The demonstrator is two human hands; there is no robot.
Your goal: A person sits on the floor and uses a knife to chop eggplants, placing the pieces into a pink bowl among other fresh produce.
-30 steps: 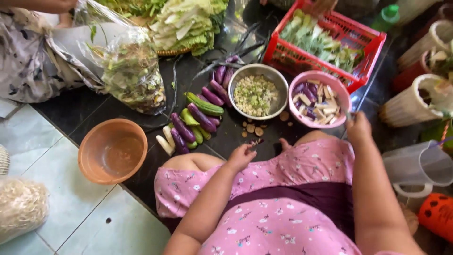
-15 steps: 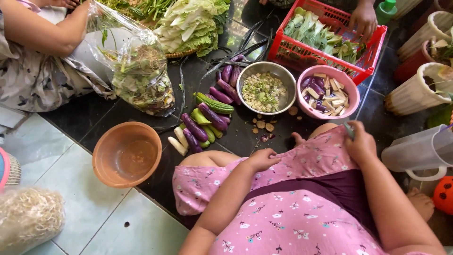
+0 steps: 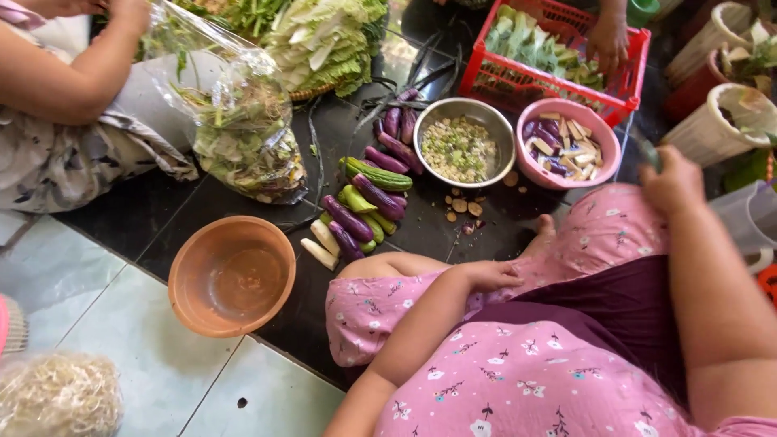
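I sit on the floor in a pink flowered dress. My left hand (image 3: 492,276) rests on my left thigh, fingers loosely spread, holding nothing. My right hand (image 3: 673,183) hovers above my right knee, closed on a small grey-green object (image 3: 648,154) that sticks out past the fingers. What that object is I cannot make out. Just ahead of that hand stands a pink bowl (image 3: 600,162) of cut eggplant pieces. Beside it is a metal bowl (image 3: 502,129) of chopped bits. A pile of purple and green eggplants (image 3: 368,202) lies in front of my left knee.
An empty orange bowl (image 3: 231,275) stands at the left. Another person at the far left holds a clear bag of scraps (image 3: 243,137). Someone else's hand (image 3: 609,40) reaches into a red basket (image 3: 486,77) of greens. Cabbage (image 3: 324,36) lies behind; white baskets (image 3: 712,121) stand at the right.
My right hand has drawn back from the pink bowl's side to above my right knee. My left hand stays on the thigh. Someone's hand now reaches into the red basket.
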